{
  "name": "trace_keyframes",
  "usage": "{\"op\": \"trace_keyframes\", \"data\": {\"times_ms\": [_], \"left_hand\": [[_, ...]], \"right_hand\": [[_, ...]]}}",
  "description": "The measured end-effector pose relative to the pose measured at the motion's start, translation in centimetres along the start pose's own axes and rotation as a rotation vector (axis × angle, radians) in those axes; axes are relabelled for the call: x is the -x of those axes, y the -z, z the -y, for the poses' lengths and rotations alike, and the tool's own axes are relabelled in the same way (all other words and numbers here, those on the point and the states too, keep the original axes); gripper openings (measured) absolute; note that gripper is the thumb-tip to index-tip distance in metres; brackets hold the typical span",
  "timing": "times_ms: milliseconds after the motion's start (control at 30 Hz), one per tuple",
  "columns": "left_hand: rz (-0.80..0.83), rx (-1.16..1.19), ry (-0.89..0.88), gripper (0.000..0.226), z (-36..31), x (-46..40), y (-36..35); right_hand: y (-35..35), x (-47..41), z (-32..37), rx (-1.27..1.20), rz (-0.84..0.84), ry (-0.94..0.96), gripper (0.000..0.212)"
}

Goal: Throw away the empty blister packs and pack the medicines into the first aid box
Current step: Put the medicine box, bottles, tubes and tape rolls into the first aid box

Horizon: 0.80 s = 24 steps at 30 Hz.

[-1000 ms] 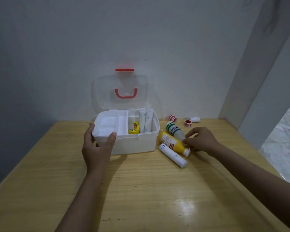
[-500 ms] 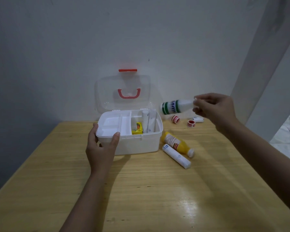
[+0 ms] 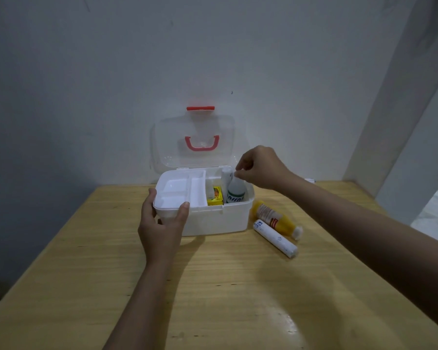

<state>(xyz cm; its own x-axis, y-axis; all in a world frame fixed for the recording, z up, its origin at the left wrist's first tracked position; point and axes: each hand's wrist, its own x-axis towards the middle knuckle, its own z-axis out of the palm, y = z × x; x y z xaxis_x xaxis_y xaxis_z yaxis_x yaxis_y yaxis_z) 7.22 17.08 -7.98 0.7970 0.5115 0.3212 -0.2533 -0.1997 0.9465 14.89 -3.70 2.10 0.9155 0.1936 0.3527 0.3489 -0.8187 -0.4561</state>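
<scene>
Your left hand (image 3: 162, 223) gripped the near left corner of the first aid box (image 3: 213, 218), thumb on one side and fingers wrapped round the other, its grip closed on the white inner tray (image 3: 180, 190) and the box wall. The box sat on the wooden table (image 3: 213, 286) with its clear lid (image 3: 192, 142) standing open against the wall, red handle (image 3: 202, 143) showing through it.

Your right hand (image 3: 261, 168) hovered over the right compartment, fingertips pinched on the top of the white bottle with the green label (image 3: 235, 192). That bottle stood upright inside the box, beside a white tube (image 3: 226, 176) and a small yellow packet (image 3: 215, 196).

Outside the box, just to its right, a yellow bottle (image 3: 276, 218) lay on its side on the table, and a white roll (image 3: 274, 238) lay alongside it, nearer to you.
</scene>
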Motion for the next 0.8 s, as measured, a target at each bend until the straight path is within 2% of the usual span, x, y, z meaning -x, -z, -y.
{"op": "trace_keyframes", "data": {"times_ms": [267,433,567,667,800], "left_hand": [[-0.003,0.012,-0.009,0.074,0.2,0.0,0.1],[-0.009,0.021,0.002,0.076,0.3,-0.1,0.0],[-0.014,0.018,0.002,0.075,0.3,-0.1,0.0],[-0.017,0.003,0.006,0.074,0.1,0.1,0.0],[-0.016,-0.026,-0.003,0.074,0.0,0.1,0.0]], "right_hand": [[1.7,3.3,-1.6,-0.052,0.019,-0.015,0.023],[2.0,9.4,-5.4,-0.024,0.090,-0.194,0.018],[0.9,12.9,-7.6,-0.077,0.073,-0.344,0.021],[-0.2,14.0,-8.0,-0.111,0.020,-0.377,0.025],[-1.2,14.7,-8.3,-0.181,-0.155,-0.360,0.017]]}}
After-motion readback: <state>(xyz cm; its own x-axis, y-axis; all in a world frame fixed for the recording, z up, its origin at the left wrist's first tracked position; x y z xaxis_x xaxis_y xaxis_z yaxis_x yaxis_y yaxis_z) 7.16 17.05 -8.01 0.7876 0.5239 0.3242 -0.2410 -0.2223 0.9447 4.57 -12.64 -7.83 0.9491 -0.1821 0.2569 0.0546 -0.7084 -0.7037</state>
